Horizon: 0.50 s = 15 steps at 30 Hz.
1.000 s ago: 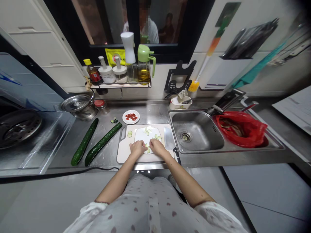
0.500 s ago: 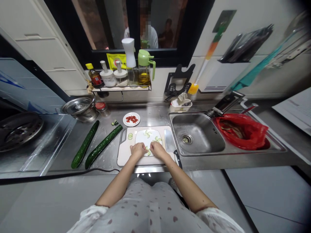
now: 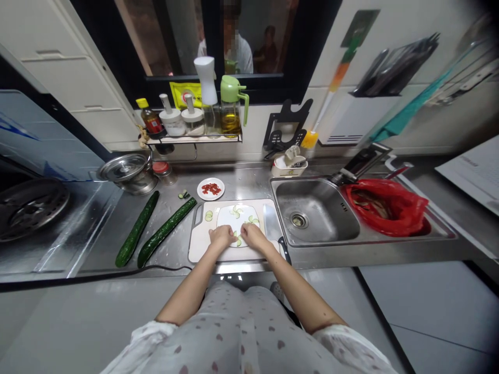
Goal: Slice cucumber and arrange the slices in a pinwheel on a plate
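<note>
Two hands (image 3: 222,237) at cucumber slices (image 3: 238,242), print on yellow packet (image 3: 180,93) illegible

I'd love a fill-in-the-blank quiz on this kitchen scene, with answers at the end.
The left hand and right hand are at the white square plate, set on a cutting ____.
The knife blade lies between the plate and the ____.
Long cucumbers lying left of the plate number ____.
The large open bag is coloured ____.

Missing words: board; sink; two; red.

The left forearm (image 3: 186,295) and right forearm (image 3: 299,293) slant inward from the near side; the left hand (image 3: 222,237) and right hand (image 3: 253,236) curl, close but apart.
</note>
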Motion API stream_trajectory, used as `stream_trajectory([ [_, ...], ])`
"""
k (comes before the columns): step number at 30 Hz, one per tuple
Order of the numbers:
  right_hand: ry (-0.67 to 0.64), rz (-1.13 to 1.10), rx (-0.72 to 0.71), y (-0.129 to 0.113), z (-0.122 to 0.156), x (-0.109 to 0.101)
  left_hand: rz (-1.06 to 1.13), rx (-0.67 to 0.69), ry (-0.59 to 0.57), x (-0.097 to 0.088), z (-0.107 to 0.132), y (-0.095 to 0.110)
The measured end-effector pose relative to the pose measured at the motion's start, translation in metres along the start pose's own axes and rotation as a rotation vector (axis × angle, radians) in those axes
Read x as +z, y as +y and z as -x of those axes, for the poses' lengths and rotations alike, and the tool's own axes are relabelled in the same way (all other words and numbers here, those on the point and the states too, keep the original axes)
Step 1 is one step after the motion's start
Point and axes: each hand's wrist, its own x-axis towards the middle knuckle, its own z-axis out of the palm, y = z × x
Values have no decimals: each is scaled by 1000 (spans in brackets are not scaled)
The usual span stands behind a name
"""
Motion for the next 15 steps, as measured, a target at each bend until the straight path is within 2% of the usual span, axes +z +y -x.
stream_trajectory([
  [15, -31, 49, 28, -5, 3, -1, 8, -9, -19, 0, -2, 0],
])
